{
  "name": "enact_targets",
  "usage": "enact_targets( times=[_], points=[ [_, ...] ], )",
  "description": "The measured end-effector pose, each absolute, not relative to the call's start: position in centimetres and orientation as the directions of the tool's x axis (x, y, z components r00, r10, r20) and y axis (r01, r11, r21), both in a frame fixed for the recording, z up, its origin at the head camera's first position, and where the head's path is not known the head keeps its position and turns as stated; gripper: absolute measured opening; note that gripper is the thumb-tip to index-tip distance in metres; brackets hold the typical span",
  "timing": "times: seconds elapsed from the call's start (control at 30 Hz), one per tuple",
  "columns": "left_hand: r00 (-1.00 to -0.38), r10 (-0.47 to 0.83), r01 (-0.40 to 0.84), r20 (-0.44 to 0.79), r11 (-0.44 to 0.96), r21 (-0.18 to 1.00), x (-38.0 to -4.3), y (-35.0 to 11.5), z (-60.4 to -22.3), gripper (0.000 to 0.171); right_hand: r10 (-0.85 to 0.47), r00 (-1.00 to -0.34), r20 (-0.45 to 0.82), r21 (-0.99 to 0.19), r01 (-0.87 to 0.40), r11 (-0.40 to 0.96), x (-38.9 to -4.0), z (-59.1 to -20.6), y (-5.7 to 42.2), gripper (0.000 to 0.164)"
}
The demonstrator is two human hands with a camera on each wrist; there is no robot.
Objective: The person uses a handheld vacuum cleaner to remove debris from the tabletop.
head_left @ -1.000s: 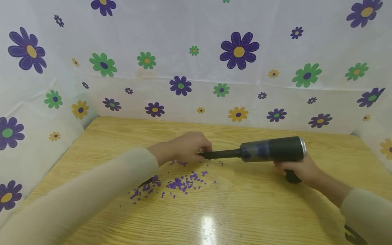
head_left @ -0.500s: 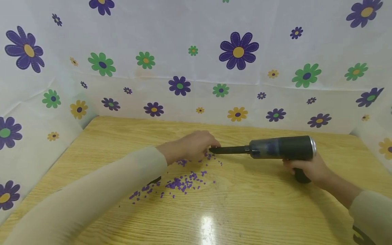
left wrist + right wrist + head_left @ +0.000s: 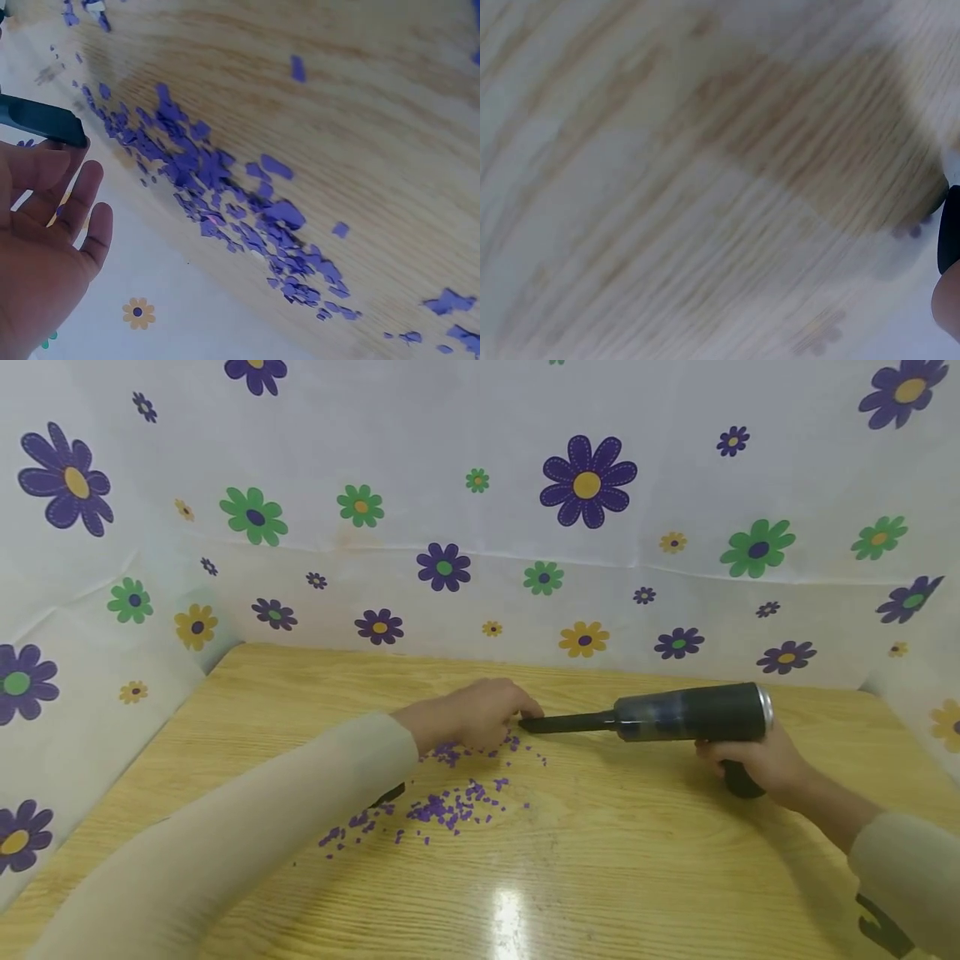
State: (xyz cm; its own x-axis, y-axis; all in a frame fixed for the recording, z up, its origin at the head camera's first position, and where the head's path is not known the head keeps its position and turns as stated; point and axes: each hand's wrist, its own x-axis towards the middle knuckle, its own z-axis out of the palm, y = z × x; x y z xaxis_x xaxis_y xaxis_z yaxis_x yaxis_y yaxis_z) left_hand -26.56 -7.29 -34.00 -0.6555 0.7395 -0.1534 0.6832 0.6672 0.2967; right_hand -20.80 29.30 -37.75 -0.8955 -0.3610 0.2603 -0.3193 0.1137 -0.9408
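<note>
My right hand grips the handle of a black handheld vacuum cleaner with a clear dust cup, held level above the table. Its long narrow nozzle points left. At the nozzle tip is my left hand, thumb and index finger on the end; in the left wrist view the nozzle lies at the thumb and index finger, the other fingers loosely bent. Purple paper scraps lie scattered below the left hand. In the right wrist view only a fingertip and a dark vacuum part show.
The wooden table spreads under both hands. A white cloth with printed flowers encloses its back and sides. Smaller groups of purple scraps lie beside the main heap, some partly behind the left arm.
Both hands and the vacuum have shifted to the right and slightly up in the head view, uncovering more scraps under the left hand. Over the last half second they have hardly moved.
</note>
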Motion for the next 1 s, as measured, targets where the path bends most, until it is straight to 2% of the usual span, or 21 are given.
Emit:
enact_targets(
  times=[0.13,0.4,0.7,1.0],
  points=[
    [-0.639,0.755,0.694,-0.148,0.649,0.312,-26.6,-7.0,-33.9,0.066,-0.381,-0.877,0.292,-0.941,-0.335,0.049,-21.0,-37.9,29.8,0.028],
    [-0.617,0.757,0.69,-0.217,0.652,0.313,-25.7,-6.8,-34.0,0.064,-0.469,-0.826,0.311,-0.933,-0.359,0.014,-21.0,-37.9,30.5,0.03],
    [-0.574,0.791,0.717,-0.212,0.611,0.336,-24.8,-6.2,-33.9,0.063,-0.481,-0.823,0.301,-0.937,-0.349,0.011,-20.3,-37.9,31.5,0.041],
    [-0.522,0.837,0.758,-0.166,0.544,0.36,-24.3,-7.3,-33.7,0.037,-0.485,-0.848,0.215,-0.962,-0.27,0.046,-19.6,-37.8,30.4,0.049]
  ],
)
